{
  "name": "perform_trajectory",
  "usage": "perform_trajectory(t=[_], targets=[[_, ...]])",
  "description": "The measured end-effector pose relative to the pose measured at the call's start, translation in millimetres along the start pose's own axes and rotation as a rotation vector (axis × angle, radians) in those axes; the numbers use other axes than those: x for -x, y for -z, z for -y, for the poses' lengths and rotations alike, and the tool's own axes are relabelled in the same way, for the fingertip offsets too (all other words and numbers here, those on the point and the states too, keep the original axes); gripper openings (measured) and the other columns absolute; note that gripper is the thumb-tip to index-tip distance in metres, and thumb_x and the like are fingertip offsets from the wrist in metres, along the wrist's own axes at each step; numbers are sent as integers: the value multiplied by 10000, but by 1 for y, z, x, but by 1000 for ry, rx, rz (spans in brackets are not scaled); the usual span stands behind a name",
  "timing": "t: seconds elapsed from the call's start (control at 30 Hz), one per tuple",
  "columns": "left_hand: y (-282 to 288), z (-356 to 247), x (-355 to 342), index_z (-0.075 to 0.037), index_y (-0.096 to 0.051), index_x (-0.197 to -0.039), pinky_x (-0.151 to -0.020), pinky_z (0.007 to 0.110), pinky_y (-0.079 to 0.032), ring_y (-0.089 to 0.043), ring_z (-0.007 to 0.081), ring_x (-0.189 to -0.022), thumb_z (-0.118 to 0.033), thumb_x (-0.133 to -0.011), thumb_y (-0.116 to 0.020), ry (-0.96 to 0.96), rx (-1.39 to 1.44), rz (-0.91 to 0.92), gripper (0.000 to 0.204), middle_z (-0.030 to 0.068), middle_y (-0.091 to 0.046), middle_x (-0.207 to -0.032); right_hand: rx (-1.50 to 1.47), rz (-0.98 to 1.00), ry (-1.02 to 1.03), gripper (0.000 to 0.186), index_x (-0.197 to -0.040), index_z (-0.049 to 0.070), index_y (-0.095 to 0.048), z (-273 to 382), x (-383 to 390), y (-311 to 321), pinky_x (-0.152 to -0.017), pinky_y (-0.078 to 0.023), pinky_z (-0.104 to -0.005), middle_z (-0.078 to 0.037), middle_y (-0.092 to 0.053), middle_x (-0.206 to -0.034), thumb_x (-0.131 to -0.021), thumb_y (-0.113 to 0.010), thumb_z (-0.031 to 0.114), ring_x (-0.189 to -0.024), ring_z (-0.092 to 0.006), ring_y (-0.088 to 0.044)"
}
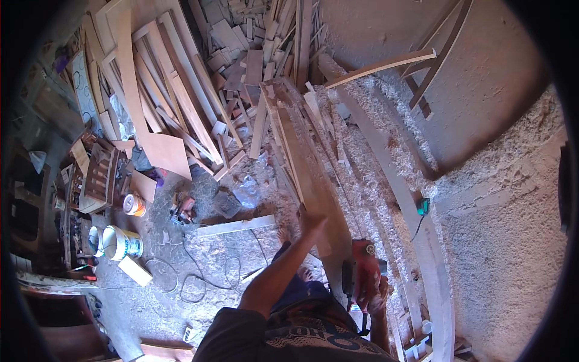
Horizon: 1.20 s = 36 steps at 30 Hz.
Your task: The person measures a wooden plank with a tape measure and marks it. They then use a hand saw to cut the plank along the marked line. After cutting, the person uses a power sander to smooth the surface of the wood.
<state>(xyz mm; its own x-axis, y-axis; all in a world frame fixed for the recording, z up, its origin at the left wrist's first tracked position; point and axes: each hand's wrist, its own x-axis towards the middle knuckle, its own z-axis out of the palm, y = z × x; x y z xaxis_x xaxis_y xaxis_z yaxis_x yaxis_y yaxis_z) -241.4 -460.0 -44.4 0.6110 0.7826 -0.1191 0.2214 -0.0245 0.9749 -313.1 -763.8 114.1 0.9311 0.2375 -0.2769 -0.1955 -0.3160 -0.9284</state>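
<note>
Red plastic marks the power planer (363,265) that the right hand (375,297) is clamped around from below, the right forearm rising short and steep from the lower edge of the view. The left arm reaches up and forward past the planer, and the left hand (312,222) lies flat, fingers together and open, pressed on the long curved plank (301,163) just above and left of the planer. That plank is pale brown, narrow and gently bowed, running from the planer up toward the pile of offcuts (241,42); whether the planer's sole touches it cannot be told. Pale wood shavings (500,199) lie thick to the right of the planer. A broader curved board (416,205) sweeps down through them, just right of the planer, with a small green object (423,206) sitting on it. Well to the left of the planer, on the dusty floor (151,301), stand an orange-and-white tin (134,205) and a white bucket with a blue band (122,242), with a pale rectangular block (135,271) just below them. A black cable (199,283) loops across the floor between the bucket and the planer.
</note>
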Motion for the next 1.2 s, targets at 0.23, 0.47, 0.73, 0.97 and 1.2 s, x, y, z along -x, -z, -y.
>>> perform_trajectory(t=[0.23, 0.47, 0.73, 0.97, 1.2], targets=[[-54, 4, 13, -18, -261, -1537, -979, 479, -514, -593, 449, -1154, -178, -662, -751, 111, -84, 14, 1015, 272, -572, -1293, 84, -26, -25, 587, -809, 2, -608, 18, 2, 20, -431, -454, -297, -74, -596, -571, -1017, -525, 544, -488, -153, -616], [-35, 15, -52, 5, -290, -1531, -1032, 461, -481, -585, 429, -1198, -218, -793, -719, -2, 80, 17, 882, 282, -556, -1347, -14, 165, 3, 486, -956, 23, -590, 71, -31, -13, -445, -435, -280, -26, -581, -638, -1009, -566, 505, -497, -120, -561], [29, 99, 23, 21, -655, -1101, -882, 427, -509, -645, 359, -1001, -114, -964, -523, -107, -249, -76, 233, 217, -662, -1067, -71, 411, -32, 487, -1116, 21, -614, 99, -139, -114, -492, -444, -300, -31, -603, -685, -1008, -580, 495, -558, -112, -567], [49, 15, 130, -13, -716, -1008, -766, 389, -540, -693, 286, -809, -75, -852, -579, 105, -59, 804, 216, 167, -715, -896, 115, 367, 2, 550, -1139, 2, -639, 101, -185, -141, -495, -450, -349, -89, -607, -638, -1004, -562, 530, -546, -160, -595], [54, 42, 140, -37, -688, -1116, -797, 437, -538, -708, 338, -867, -241, -877, -663, -25, -200, 1281, 315, 207, -725, -938, 232, 375, 65, 556, -1212, 47, -623, 103, -176, -156, -577, -501, -420, -176, -666, -720, -1002, -545, 556, -652, -271, -695]])
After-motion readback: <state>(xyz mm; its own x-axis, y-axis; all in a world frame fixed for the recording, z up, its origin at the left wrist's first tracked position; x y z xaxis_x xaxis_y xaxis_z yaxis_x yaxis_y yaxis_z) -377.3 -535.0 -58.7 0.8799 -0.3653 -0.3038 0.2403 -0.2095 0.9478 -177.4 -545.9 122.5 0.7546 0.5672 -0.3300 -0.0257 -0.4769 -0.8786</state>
